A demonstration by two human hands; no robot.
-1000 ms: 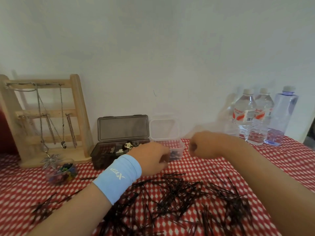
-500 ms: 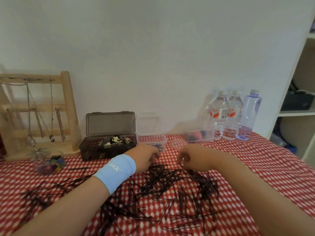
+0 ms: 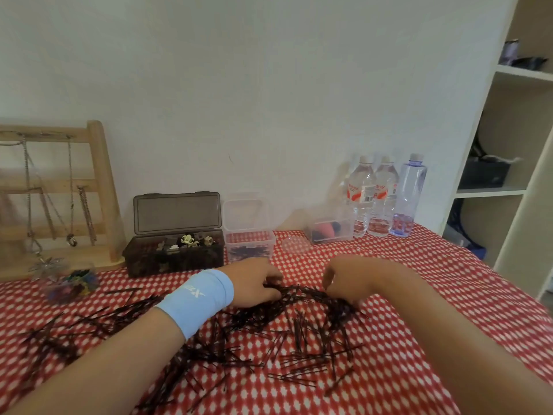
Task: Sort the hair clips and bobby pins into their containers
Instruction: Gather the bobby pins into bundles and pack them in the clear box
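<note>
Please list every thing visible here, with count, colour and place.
bobby pins: many, dark, scattered on tablecloth
tablecloth: one, red-white, over table
hair clip box: one, dark, open, by wall
tub: one, clear, right of box
round lid: one, clear, right of tub
case: one, clear, beside bottles
water bottles: three, clear or bluish, far right
jewellery stand: one, wooden, far left
jar: one, clear, before stand
shelf unit: one, pale, right edge
wristband: one, light blue, left wrist
left hand: one, pinching pins
right hand: one, curled over pins
</note>
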